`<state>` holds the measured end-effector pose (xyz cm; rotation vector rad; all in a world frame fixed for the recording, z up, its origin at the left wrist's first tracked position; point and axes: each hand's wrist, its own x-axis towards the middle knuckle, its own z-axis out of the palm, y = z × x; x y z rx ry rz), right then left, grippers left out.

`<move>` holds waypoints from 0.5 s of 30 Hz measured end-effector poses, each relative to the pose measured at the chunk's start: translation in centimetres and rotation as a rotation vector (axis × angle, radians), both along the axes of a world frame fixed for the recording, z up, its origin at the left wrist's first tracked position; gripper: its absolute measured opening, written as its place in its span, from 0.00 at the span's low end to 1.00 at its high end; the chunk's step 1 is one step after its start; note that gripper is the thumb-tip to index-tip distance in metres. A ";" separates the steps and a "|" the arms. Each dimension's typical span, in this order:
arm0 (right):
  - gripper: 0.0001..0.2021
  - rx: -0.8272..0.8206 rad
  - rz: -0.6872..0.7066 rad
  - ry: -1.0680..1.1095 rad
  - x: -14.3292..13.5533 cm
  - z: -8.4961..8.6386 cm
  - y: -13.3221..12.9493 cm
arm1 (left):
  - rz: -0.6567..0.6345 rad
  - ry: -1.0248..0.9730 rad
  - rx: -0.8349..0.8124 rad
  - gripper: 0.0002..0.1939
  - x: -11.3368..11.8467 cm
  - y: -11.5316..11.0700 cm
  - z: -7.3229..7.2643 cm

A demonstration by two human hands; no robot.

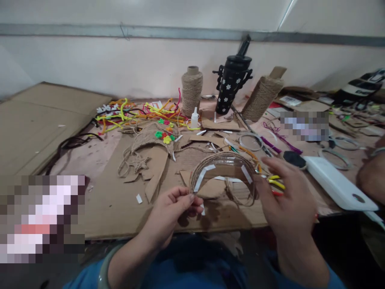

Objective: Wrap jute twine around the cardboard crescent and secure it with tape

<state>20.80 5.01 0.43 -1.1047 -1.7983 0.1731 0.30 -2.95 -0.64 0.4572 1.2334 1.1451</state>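
My left hand [174,210] pinches one end of a clear plastic arch [222,163] wrapped in jute twine, with white tape strips on its inner side. At the arch's other end my right hand [285,196] grips it, fingers curled around. Loose twine [237,192] hangs from the arch between my hands. The arch is held just above a sheet of brown cardboard [120,200] near the table's front edge.
Two jute twine spools [191,90] [262,98], a black flowered bottle [230,86], a small glue bottle [195,119], coloured pipe cleaners [135,112], a twine-covered piece with felt flowers [156,138], a white flat box [337,182], metal rings [251,141]. Another person's arm [371,170] at right.
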 end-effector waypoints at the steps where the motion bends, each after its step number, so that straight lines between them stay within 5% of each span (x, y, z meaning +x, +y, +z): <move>1: 0.15 0.092 0.002 -0.046 -0.5 0.2 -0.6 | 0.009 -0.008 -0.004 0.12 0.0 0.1 0.1; 6: 0.10 0.143 0.375 -0.198 -4.7 -0.2 -2.5 | 0.082 -0.111 0.081 0.12 0.1 0.3 -0.1; 15: 0.06 -0.058 0.440 -0.212 -7.2 -1.4 -1.5 | 0.086 -0.177 0.117 0.07 0.0 0.2 -1.0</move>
